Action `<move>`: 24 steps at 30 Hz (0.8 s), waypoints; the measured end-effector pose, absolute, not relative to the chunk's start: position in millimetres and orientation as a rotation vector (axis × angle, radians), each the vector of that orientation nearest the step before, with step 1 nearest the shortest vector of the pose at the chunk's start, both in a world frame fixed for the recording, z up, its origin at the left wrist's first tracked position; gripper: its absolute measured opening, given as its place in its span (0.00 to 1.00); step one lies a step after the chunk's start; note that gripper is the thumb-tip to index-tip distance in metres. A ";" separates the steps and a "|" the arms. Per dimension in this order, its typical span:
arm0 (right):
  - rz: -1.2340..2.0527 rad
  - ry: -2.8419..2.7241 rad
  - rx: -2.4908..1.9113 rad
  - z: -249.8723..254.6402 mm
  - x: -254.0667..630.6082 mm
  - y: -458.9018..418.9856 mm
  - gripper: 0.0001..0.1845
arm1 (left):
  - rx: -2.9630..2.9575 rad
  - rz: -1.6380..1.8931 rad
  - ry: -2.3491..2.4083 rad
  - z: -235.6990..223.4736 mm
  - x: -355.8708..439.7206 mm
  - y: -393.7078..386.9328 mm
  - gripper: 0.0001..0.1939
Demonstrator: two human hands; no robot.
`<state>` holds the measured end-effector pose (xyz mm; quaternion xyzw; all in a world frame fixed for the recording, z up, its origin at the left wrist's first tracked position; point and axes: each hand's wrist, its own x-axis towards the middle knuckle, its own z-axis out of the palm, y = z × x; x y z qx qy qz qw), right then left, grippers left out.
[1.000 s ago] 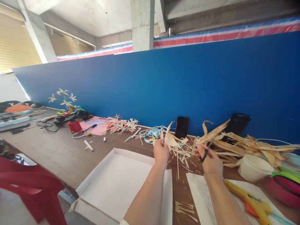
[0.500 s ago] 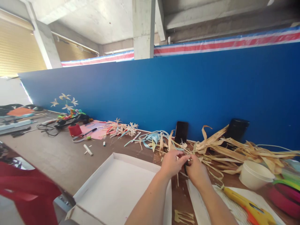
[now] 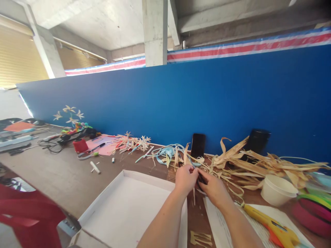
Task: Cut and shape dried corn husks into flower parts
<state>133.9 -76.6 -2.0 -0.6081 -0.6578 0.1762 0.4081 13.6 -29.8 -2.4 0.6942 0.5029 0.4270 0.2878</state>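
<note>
Close together over the table, my two hands nearly touch at the fingertips. My left hand (image 3: 185, 181) is closed in a pinch; a thin pale strip (image 3: 193, 197) hangs just below, though what sits between the fingers is hidden. My right hand (image 3: 214, 187) is wrapped round dark-handled scissors (image 3: 201, 179), whose narrow blade points up and away past my left fingertips. Dried corn husks (image 3: 232, 158) lie beyond and right of my hands. Light blue ribbon (image 3: 168, 151) is coiled behind the left one.
An open white box (image 3: 129, 206) stands left of my forearms. A yellow glue gun (image 3: 271, 224) rests on paper at right, near a white cup (image 3: 278, 190). Two dark phones lean on the blue partition (image 3: 155, 103). Husk flowers (image 3: 141, 142) lie further left.
My right hand has turned and its fingers have straightened somewhat, and the scissors' blade now shows above my left fingertips. The whole view has shifted slightly.
</note>
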 end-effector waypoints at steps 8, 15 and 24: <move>0.185 -1.749 -1.746 7.7 125.8 -81.8 0.25 | 1.658 1.210 1.286 -2.9 16.6 -27.5 0.10; -0.014 -1.737 -1.889 10.6 124.0 -86.9 0.17 | 1.778 1.202 1.413 2.6 13.1 -33.0 0.09; 0.265 -1.607 -1.822 6.6 132.6 -82.4 0.23 | 1.634 1.214 1.343 -3.9 11.4 -23.8 0.13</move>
